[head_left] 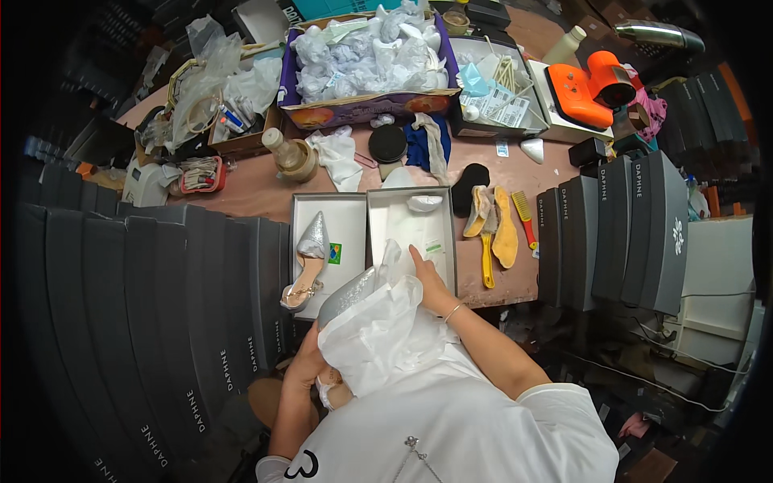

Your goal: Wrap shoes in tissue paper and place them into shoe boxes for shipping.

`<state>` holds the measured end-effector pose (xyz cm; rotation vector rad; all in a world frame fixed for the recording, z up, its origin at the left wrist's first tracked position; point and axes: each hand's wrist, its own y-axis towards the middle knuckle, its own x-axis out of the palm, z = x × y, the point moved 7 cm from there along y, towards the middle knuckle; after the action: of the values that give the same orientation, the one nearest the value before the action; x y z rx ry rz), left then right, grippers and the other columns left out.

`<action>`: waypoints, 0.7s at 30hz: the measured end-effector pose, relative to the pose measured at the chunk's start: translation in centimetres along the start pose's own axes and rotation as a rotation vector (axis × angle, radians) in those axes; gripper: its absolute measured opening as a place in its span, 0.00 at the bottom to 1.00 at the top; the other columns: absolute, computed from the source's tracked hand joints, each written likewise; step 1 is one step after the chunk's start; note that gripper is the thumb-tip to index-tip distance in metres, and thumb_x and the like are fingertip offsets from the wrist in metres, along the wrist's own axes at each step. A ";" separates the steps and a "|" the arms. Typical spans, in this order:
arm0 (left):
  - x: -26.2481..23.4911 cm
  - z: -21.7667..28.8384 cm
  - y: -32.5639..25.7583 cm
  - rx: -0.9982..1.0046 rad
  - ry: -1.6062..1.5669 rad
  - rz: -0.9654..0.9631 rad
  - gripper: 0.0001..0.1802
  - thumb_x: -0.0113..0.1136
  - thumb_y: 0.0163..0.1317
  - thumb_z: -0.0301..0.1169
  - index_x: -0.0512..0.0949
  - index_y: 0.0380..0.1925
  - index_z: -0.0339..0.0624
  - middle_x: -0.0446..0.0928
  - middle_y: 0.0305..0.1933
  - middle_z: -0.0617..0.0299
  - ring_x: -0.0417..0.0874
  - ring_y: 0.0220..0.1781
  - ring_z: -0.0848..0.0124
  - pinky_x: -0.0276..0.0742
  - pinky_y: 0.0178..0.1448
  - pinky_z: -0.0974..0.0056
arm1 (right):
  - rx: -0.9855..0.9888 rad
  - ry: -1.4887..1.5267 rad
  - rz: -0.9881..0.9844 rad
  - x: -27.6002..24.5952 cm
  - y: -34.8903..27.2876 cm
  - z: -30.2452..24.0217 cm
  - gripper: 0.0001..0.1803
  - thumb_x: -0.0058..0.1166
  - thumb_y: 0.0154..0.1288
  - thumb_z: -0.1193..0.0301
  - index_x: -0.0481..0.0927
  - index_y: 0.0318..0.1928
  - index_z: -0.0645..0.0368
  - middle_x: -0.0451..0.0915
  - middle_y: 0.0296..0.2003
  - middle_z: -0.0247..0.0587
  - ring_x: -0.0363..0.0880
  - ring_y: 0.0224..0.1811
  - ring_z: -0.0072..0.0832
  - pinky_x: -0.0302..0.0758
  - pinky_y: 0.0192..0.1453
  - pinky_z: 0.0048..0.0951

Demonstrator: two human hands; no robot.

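My left hand (305, 355) is closed around a silver glittery pointed shoe (348, 298), held low in front of my chest. White tissue paper (378, 330) drapes over much of that shoe and hides part of it. My right hand (432, 283) lies against the paper's right side, with a finger stretched out over an open shoebox; its other fingers are partly hidden. A matching silver shoe (312, 241) rests in the left half of the box (302, 211). The right half (403, 213) holds a small white wrapped wad (424, 204).
Grey shoeboxes stand in rows at left (169, 298) and right (616, 233). Beside the open box lie a yellow-handled brush (488, 262), a yellow pad (505, 229) and another brush (523, 211). Behind stand a purple carton (354, 111) of paper wads and an orange device (573, 95).
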<state>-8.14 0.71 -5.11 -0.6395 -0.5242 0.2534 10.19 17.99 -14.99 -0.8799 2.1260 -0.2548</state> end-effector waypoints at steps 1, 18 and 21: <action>-0.8 -1.4 -0.7 -0.033 -0.057 0.042 0.40 0.68 0.55 0.33 0.59 0.65 0.36 0.71 0.59 0.57 0.74 0.57 0.70 0.71 0.61 0.64 | -0.023 0.124 0.050 -0.1 -0.2 -0.3 0.40 0.57 0.59 0.71 0.53 0.69 0.58 0.72 0.44 0.58 0.74 0.50 0.50 0.73 0.53 0.41; -1.0 -1.9 0.6 -0.091 -0.193 0.111 0.34 0.60 0.61 0.31 0.60 0.65 0.37 0.70 0.61 0.54 0.75 0.58 0.66 0.72 0.61 0.63 | -0.346 0.111 0.303 -9.2 -4.0 -5.2 0.26 0.51 0.63 0.67 0.68 0.62 0.57 0.68 0.57 0.58 0.73 0.55 0.49 0.74 0.54 0.40; 0.3 -1.5 4.0 -0.028 -0.065 0.059 0.31 0.56 0.63 0.31 0.60 0.65 0.38 0.70 0.61 0.53 0.76 0.58 0.66 0.73 0.60 0.62 | -0.449 0.603 -0.317 -12.8 -9.8 -11.1 0.23 0.53 0.64 0.62 0.73 0.57 0.60 0.67 0.59 0.59 0.69 0.60 0.49 0.71 0.59 0.39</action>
<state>-7.31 3.17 -8.52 -0.6760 -0.5728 0.3239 12.43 18.05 4.42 -1.5629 2.6450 -0.2249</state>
